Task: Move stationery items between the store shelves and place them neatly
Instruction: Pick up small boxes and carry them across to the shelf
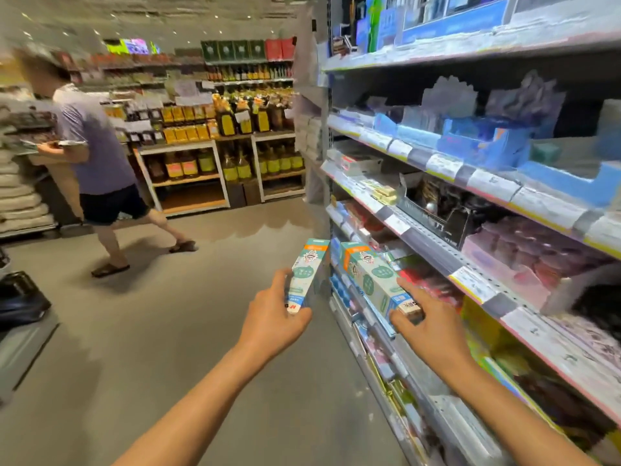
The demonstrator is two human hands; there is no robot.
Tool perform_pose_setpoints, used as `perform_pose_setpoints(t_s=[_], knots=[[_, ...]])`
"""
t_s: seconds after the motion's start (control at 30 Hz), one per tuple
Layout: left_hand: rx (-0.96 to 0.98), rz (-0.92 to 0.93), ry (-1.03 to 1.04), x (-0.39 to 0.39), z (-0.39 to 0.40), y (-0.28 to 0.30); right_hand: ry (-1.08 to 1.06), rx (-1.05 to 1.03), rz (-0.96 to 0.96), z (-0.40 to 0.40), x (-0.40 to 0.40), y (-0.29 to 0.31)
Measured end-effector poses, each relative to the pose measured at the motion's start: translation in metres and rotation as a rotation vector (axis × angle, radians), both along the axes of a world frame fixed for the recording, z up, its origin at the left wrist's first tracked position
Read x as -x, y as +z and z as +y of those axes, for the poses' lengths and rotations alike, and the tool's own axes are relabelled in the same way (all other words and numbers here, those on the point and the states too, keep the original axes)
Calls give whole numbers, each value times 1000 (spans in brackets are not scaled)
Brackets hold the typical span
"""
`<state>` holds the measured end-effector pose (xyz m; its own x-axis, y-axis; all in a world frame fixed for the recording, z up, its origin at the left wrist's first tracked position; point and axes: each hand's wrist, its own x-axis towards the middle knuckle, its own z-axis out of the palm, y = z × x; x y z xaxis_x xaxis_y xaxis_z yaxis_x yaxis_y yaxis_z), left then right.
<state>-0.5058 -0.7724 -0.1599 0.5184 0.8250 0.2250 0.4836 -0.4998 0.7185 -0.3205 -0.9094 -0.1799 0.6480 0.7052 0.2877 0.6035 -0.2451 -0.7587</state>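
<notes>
Teal cardboard: 2 long boxes, left box gripped by left hand, right box by right hand, probably best kept level towards the lower shelf's front edge.

Two matching stationery boxes are observed, each elongated and printed in pale teal with an orange band and teal cap at the far end. The left box is held off the shelving, over the aisle floor, long axis toward 12 o'clock, its near end gripped. The right box is just beside it at 3 o'clock, apart, angled toward 11 o'clock, over the edge of a lower store shelf; whether it rests there cannot be determined.
</notes>
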Motion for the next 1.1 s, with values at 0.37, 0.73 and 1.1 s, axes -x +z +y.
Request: perform_pose_setpoints(t_s=[0.37,0.73,1.1], knots=[[20,-43,-98,-46,257,20,-122,-92,45,247,-29,7],[54,13,-275,-139,439,-1,-300,-57,34,398,-94,-9],[-108,30,-596,-320,567,6,-627,-19,-103,494,-206,2]])
